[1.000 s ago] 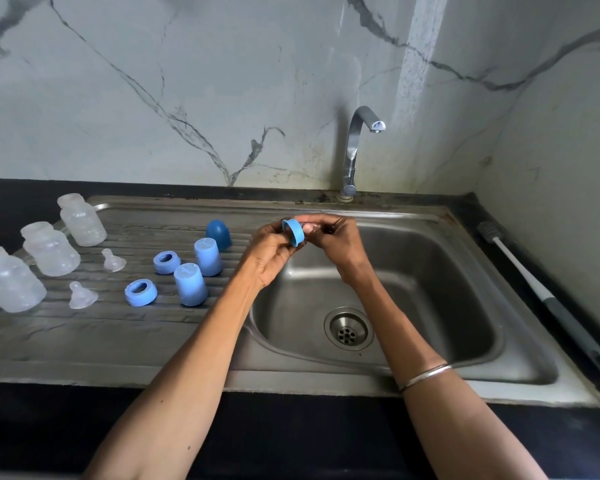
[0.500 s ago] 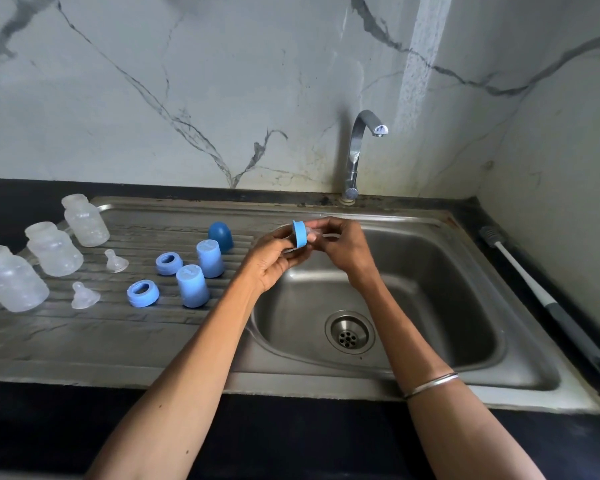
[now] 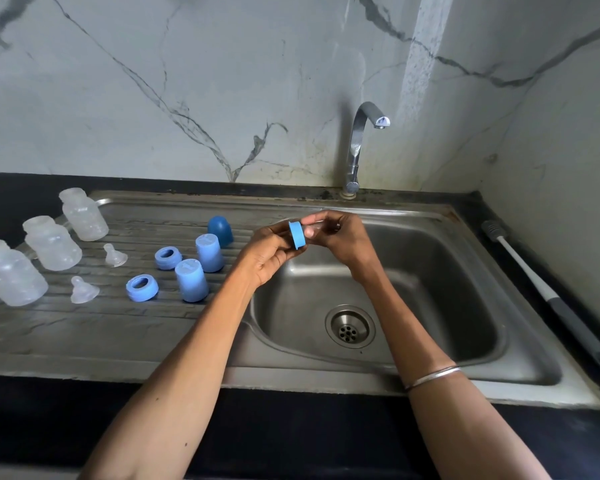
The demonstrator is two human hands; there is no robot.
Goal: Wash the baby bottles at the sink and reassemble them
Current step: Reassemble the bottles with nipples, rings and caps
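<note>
Over the sink's left rim, my left hand (image 3: 269, 252) pinches a blue screw ring (image 3: 297, 234) held on edge. My right hand (image 3: 343, 237) grips a clear teat (image 3: 312, 230) that pokes through the ring; most of the teat is hidden by my fingers. On the ribbed draining board (image 3: 94, 323) stand three clear bottles (image 3: 84, 214) (image 3: 52, 243) (image 3: 9, 273), two loose clear teats (image 3: 113, 255) (image 3: 82, 290), two blue rings (image 3: 168, 258) (image 3: 141, 288), two light blue caps (image 3: 209, 253) (image 3: 191, 279) and one dark blue cap (image 3: 220, 231).
The steel sink basin (image 3: 430, 289) with its drain (image 3: 350, 326) lies under my hands. A chrome tap (image 3: 359, 147) rises behind it, with no water running. A long-handled bottle brush (image 3: 541, 289) lies on the black counter at the right, by the marble wall.
The blue ring has turned from facing me to standing on edge, and both hands have shifted slightly while working the teat into it.
</note>
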